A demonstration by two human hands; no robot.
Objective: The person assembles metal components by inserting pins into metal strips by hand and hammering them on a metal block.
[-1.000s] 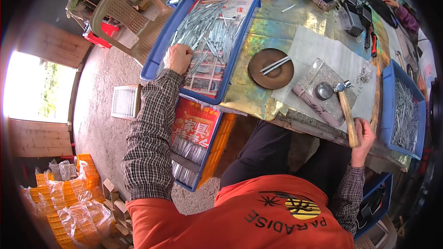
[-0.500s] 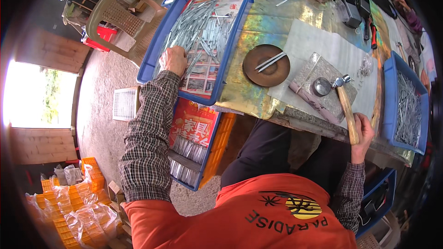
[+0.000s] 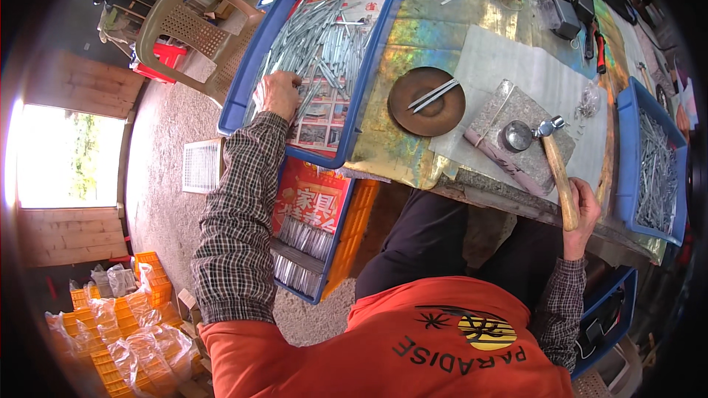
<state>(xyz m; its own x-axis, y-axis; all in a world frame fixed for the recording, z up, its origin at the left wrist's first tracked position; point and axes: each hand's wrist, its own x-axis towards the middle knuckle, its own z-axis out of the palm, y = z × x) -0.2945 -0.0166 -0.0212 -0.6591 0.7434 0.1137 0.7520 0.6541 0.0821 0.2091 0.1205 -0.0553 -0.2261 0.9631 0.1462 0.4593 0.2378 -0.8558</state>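
My left hand (image 3: 280, 94) is down in a long blue tray (image 3: 237, 96) lined with printed paper. Its fingers curl in at the near end of a pile of thin grey metal strips (image 3: 313, 33); what they pinch, if anything, is hidden. With my right hand (image 3: 585, 215) I grip the wooden handle of a hammer (image 3: 558, 169) at the table's near edge. The hammer's head lies over a square stone block (image 3: 549, 153), beside a round metal piece (image 3: 516, 135). Two strips (image 3: 435, 96) rest across a round brown dish (image 3: 405, 119) between my hands.
At the right a blue bin (image 3: 627, 147) holds many slender metal pieces (image 3: 655, 184). Red-handled pliers (image 3: 600, 51) and black devices lie at the far right. A plastic chair (image 3: 184, 29) stands left of the tray; orange crates (image 3: 110, 368) sit lower left.
My left hand stays in the tray, its fingers shifted only slightly at the strips. My right hand and the hammer hold nearly the same place.
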